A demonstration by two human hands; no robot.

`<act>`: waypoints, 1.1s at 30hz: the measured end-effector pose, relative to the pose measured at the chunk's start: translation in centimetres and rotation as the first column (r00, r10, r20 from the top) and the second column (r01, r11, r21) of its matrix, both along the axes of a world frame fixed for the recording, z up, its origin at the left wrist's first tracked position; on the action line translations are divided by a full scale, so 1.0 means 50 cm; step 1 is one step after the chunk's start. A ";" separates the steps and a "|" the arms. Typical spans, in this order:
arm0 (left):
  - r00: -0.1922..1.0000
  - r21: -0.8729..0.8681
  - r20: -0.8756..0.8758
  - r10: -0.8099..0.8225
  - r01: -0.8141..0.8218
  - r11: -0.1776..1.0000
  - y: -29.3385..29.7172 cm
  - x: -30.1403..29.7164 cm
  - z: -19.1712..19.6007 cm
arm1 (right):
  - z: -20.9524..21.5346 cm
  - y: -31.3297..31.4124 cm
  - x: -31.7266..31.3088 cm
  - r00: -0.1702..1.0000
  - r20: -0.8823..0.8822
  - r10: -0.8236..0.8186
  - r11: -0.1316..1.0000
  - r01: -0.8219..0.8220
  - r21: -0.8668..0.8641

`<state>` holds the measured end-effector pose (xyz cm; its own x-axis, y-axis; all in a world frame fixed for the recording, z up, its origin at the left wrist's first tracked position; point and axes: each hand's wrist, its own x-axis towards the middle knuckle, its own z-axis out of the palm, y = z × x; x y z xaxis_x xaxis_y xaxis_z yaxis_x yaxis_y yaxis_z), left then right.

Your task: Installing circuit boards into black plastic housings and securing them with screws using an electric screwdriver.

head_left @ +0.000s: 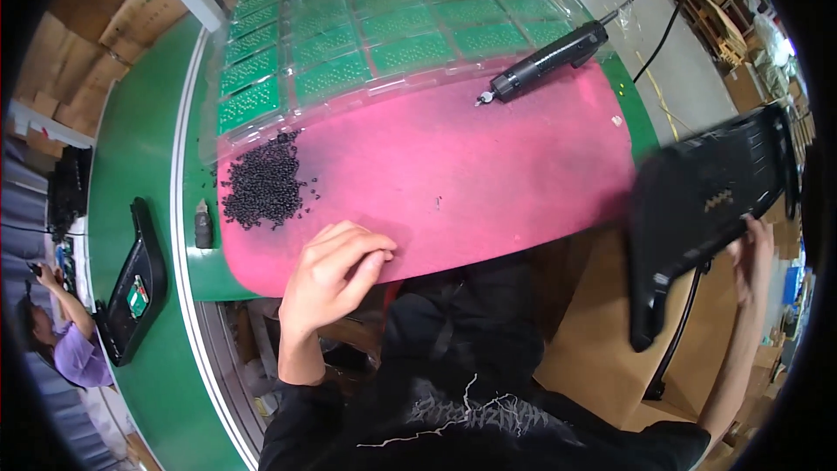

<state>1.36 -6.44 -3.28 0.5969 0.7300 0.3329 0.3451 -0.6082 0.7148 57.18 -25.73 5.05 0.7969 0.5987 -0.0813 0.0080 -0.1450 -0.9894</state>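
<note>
My right hand (751, 257) grips the lower edge of a large black plastic housing (697, 201), held tilted over the right end of the pink mat, above an open cardboard box. The housing is slightly blurred. My left hand (336, 269) hovers at the mat's near edge, fingers curled and thumb against the index finger; whatever the pinch may hold is hidden. Just beyond it lies a heap of small black screws (261, 183). A black electric screwdriver (549, 61) rests at the mat's far right, its tip pointing left.
Clear trays of green circuit boards (327, 70) cover the far side of the pink mat (471, 183). Left of the mat lies a small dark tool (203, 225). Another black housing with a green board (135, 288) sits on the green table (144, 131). Beyond it is a person in purple (78, 353).
</note>
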 end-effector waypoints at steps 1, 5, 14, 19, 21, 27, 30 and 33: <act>0.998 -0.018 -0.036 -0.050 0.049 0.999 0.003 0.009 -0.001 | 0.000 0.001 -0.040 0.969 -0.132 0.210 0.973 -0.221 -0.069; 0.986 -0.087 -0.149 -0.077 0.064 0.994 0.023 0.040 0.026 | -0.077 0.072 -0.309 0.963 -0.233 0.138 0.971 -0.177 -0.158; 0.902 0.356 -0.426 0.067 0.099 0.929 0.160 0.110 0.059 | -0.045 0.219 -0.416 0.506 -0.097 0.857 0.464 -0.840 -0.280; 0.907 0.223 -0.404 -0.117 0.222 0.949 0.241 0.097 -0.026 | -0.083 0.512 -0.468 0.015 0.858 0.513 0.661 -0.644 -0.384; 0.910 0.272 -0.397 -0.115 0.237 0.933 0.245 0.111 -0.019 | -0.108 0.637 -0.452 -0.052 0.907 0.418 0.765 -0.518 -0.383; 0.901 0.280 -0.423 -0.092 0.227 0.933 0.249 0.093 -0.006 | -0.191 0.939 -0.415 -0.056 0.803 0.593 0.795 -0.118 -0.595; 0.914 0.282 -0.393 -0.097 0.221 0.934 0.245 0.094 -0.009 | -0.228 0.988 -0.403 -0.028 0.783 0.621 0.783 -0.028 -0.622; 0.917 0.298 -0.388 -0.089 0.216 0.930 0.249 0.091 -0.009 | -0.217 0.991 -0.396 -0.251 0.753 0.608 0.773 -0.029 -0.634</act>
<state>5.94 6.02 -3.74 0.8165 0.5072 0.2758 0.4246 -0.8513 0.3083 37.36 23.81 -5.81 -0.1389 0.9620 0.2351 0.9596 0.0721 0.2722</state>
